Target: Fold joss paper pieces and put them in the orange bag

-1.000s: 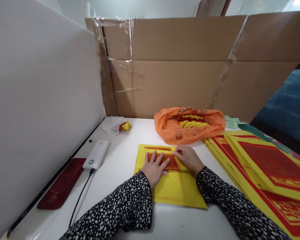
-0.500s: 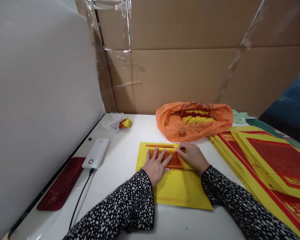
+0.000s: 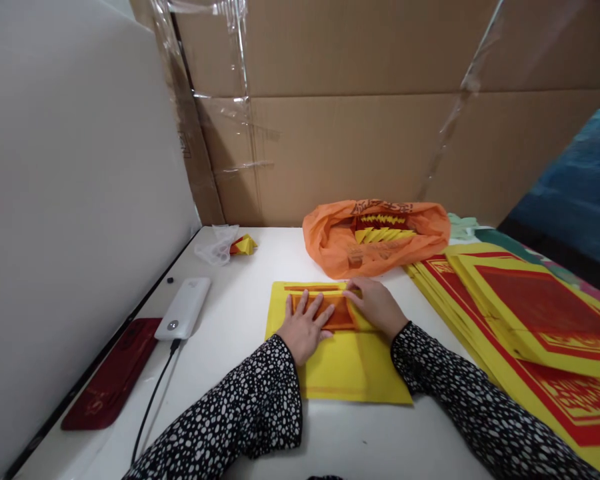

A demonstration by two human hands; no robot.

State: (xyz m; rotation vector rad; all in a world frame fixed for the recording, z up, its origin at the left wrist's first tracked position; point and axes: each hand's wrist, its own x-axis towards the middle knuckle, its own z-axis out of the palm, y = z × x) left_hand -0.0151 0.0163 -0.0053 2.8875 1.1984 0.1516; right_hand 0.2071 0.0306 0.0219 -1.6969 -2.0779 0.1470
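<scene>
A yellow paper sheet (image 3: pixel 340 370) with a folded part and orange-red areas lies on the white table before me. My left hand (image 3: pixel 305 327) rests flat on its folded part, fingers spread over the orange-red patch. At the sheet's upper right, my right hand (image 3: pixel 375 303) pinches the edge of the fold between thumb and index finger. Behind the sheet sits an orange plastic bag (image 3: pixel 325 243), its mouth showing several folded red and yellow paper pieces (image 3: pixel 385 235).
Stacked yellow and red printed sheets (image 3: pixel 535 307) lie at the right. On the left are a white power bank (image 3: pixel 187 310) with a black cable, a dark red phone (image 3: pixel 113 377) and a clear bag (image 3: pixel 215 247). Cardboard (image 3: pixel 330 153) stands behind.
The whole view has shifted slightly, so things appear a little further left. Both hands keep nearly the same places on the yellow sheet.
</scene>
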